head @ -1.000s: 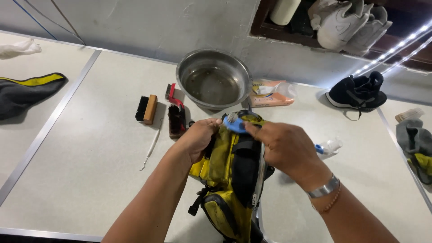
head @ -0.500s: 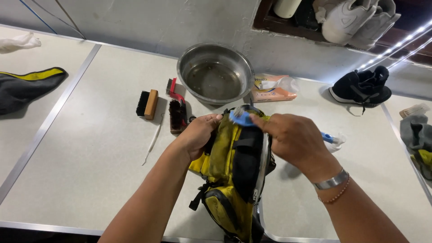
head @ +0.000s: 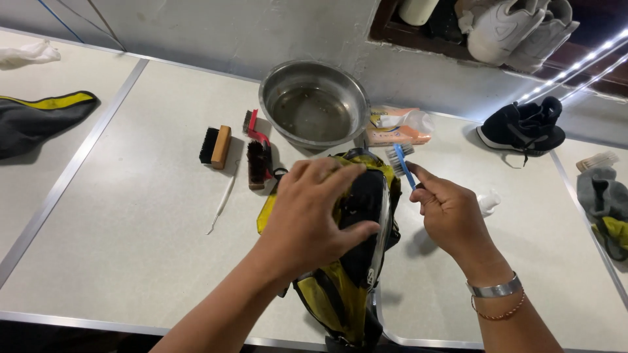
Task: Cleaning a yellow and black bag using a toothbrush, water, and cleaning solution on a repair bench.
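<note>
— Where was the yellow and black shoe seen?

— It was seen on the pale desk, near the front edge, toe toward the camera. The left hand was laid flat over its black upper, fingers pressed down on it, so its grip was clamped on the shoe.

— And the right hand?

— Its grip was closed round the handle of a blue toothbrush, whose white bristles were held just above the shoe's heel end; whether they touched it could not be told. A metal bangle and a thin beaded cord were worn at that wrist.

— Were any packages noted?

— One soft plastic packet, orange and white with a crumpled clear top, was found lying flat behind the shoe, just beside a round steel bowl holding a little water.

— What else was spread about?

— A wooden-backed brush with black bristles, a red-handled brush with dark bristles, and a thin white pick were laid left of the shoe. A black knitted sneaker was placed far right, and white sneakers were kept on a dark shelf above.
</note>
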